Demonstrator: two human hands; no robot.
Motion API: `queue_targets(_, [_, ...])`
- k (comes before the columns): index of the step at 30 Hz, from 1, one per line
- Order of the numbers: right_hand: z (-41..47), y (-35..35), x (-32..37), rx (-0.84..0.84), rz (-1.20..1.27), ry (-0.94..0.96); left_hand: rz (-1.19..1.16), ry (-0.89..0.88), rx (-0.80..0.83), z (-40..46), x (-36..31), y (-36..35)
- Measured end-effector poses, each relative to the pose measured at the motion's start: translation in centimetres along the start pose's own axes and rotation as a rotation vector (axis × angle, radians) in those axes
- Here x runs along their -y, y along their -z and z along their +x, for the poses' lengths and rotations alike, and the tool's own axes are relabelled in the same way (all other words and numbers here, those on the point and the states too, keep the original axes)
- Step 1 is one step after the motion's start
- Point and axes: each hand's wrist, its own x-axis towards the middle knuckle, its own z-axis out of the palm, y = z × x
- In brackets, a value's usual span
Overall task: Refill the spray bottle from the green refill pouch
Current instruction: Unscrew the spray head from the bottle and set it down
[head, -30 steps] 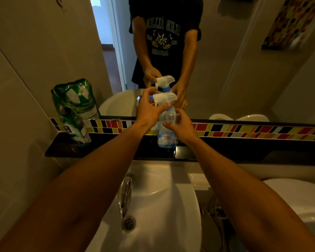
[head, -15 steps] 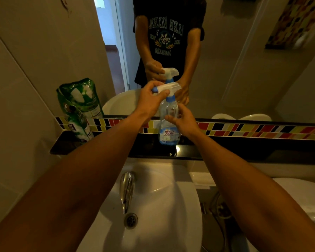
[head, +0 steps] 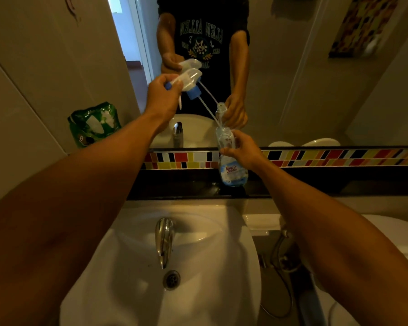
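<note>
Head view, over a white sink (head: 132,267) with a chrome tap (head: 163,238), facing a wall mirror (head: 292,67). The left hand (head: 163,97) is raised above and to the left of the bottle, fingers closed around the white trigger head (head: 187,78) with its blue collar. The head is off the bottle and tilted; its thin dip tube (head: 209,111) slants down to the right, the lower end at the bottle's open mouth. Whether the tip is still inside the neck cannot be told. The right hand (head: 244,149) grips the clear spray bottle (head: 231,161) around its upper body, fingers wrapped on it. The bottle stands upright on the dark ledge (head: 186,187) below the mirror, in front of a band of coloured mosaic tiles (head: 339,156). The green refill pouch (head: 93,124) stands at the left end of the ledge against the wall, well apart from both hands, untouched.
</note>
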Motion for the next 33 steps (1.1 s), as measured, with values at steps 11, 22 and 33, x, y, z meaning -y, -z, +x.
queue_targets(11, [-0.1,2.7,-0.4,-0.062,-0.043,-0.023,0.035,0.020,-0.097,0.2,0.6,3.4])
queue_targets(22, [-0.1,3.9,-0.7,-0.069,-0.058,-0.015,-0.031,0.297,-0.123,-1.7,5.0,4.6])
queue_targets(33, [-0.3,4.2,-0.3,-0.073,-0.059,-0.012,-0.102,0.392,-0.227,-2.5,6.9,5.0])
